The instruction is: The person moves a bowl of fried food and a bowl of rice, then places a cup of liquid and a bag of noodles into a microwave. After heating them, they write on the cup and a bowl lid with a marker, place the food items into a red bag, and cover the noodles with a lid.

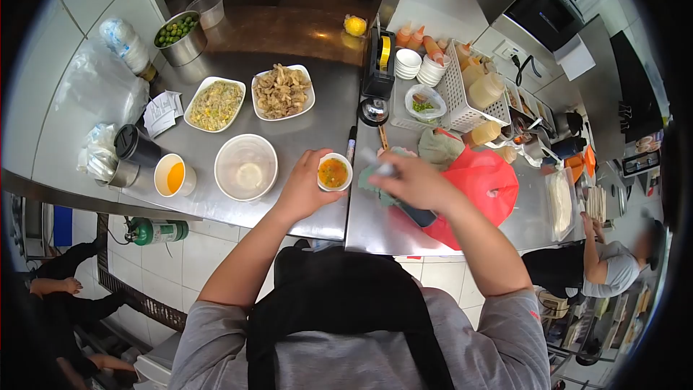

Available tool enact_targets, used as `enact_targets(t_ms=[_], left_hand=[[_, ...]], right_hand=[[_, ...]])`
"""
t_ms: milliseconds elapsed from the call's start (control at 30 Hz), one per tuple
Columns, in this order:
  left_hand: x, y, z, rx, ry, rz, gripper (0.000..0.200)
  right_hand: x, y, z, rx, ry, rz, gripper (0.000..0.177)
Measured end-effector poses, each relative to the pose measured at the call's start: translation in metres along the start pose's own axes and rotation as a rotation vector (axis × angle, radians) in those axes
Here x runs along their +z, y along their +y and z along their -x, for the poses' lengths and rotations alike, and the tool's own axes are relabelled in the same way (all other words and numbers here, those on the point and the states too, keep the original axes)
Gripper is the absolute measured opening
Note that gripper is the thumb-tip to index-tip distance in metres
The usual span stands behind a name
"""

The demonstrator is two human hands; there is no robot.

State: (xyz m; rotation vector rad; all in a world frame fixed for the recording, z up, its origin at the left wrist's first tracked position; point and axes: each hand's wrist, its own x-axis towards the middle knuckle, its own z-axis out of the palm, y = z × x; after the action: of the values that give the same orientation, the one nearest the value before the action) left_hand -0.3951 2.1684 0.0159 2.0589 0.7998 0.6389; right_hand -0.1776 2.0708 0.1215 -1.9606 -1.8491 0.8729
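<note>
My left hand [301, 186] is closed around a small white cup [333, 172] of orange sauce with green bits, held upright over the steel counter. My right hand [413, 182] is smeared by motion just to the right of the cup. Its fingers are closed on something whitish that I cannot make out. Beneath that hand lie a green cloth [377, 182], a dark flat object and a red plastic bag [485, 191]. Left of my left hand stands a clear round tub [246, 167]. Behind the cup is a black marker [351, 143].
Further back are a bowl of fried rice [214, 104], a bowl of fried pieces [282, 92] and a pot of green limes [177, 32]. A cup of orange liquid [175, 176] stands left. Sauce bottles fill a white basket [473, 94] at right. Other people work at both sides.
</note>
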Motion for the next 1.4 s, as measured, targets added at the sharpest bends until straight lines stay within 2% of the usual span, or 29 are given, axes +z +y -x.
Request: enact_targets(t_ms=[33, 100, 233, 300, 400, 500, 733, 1033, 1100, 1133, 1167, 1233, 1333, 1367, 1400], left_hand=[[-0.001, -0.003, 0.000, 0.003, 0.001, 0.005, 0.077], [-0.003, -0.010, 0.000, 0.032, -0.018, -0.008, 0.078], [-0.003, -0.019, 0.000, 0.039, -0.044, -0.036, 0.079], [-0.002, -0.022, 0.000, 0.061, -0.032, -0.058, 0.079], [-0.003, -0.022, 0.001, 0.051, -0.037, -0.057, 0.078], [-0.006, -0.020, 0.000, 0.014, -0.069, -0.049, 0.078], [-0.002, -0.024, -0.005, 0.046, -0.041, -0.064, 0.077], [0.009, -0.024, -0.014, 0.042, 0.004, -0.039, 0.076], [0.013, -0.026, -0.019, 0.047, 0.061, -0.048, 0.076], [0.014, -0.025, -0.021, 0.021, 0.065, -0.034, 0.075], [0.016, -0.026, -0.023, 0.031, 0.059, -0.033, 0.075], [0.022, -0.031, -0.029, 0.025, 0.109, -0.031, 0.074], [0.030, -0.039, -0.039, -0.010, 0.163, -0.008, 0.075], [0.033, -0.042, -0.042, -0.026, 0.186, -0.007, 0.075], [0.035, -0.043, -0.046, -0.018, 0.181, -0.006, 0.075]], right_hand=[[0.016, -0.003, -0.008, 0.003, 0.001, 0.005, 0.034], [0.042, -0.012, -0.019, 0.065, -0.094, 0.430, 0.048], [0.053, -0.035, -0.032, 0.092, -0.141, 0.660, 0.050], [0.048, -0.050, -0.034, 0.161, -0.173, 0.801, 0.042], [0.050, -0.046, -0.037, 0.082, -0.138, 0.915, 0.042], [0.052, -0.052, -0.036, 0.124, -0.135, 0.947, 0.033], [0.052, -0.049, -0.033, 0.142, -0.125, 0.938, 0.033], [0.069, -0.010, -0.025, 0.197, 0.033, 0.650, 0.044], [0.075, -0.005, -0.021, 0.308, 0.081, 0.328, 0.051], [0.081, 0.000, -0.019, 0.287, 0.133, 0.182, 0.044], [0.087, 0.003, -0.017, 0.295, 0.142, 0.181, 0.044], [0.093, 0.006, -0.013, 0.188, 0.234, -0.415, 0.037], [0.077, -0.002, 0.000, -0.010, 0.290, -0.839, 0.025], [0.062, -0.002, 0.008, -0.009, 0.304, -0.836, 0.025], [0.042, -0.002, 0.020, -0.110, 0.395, -0.898, 0.026]])
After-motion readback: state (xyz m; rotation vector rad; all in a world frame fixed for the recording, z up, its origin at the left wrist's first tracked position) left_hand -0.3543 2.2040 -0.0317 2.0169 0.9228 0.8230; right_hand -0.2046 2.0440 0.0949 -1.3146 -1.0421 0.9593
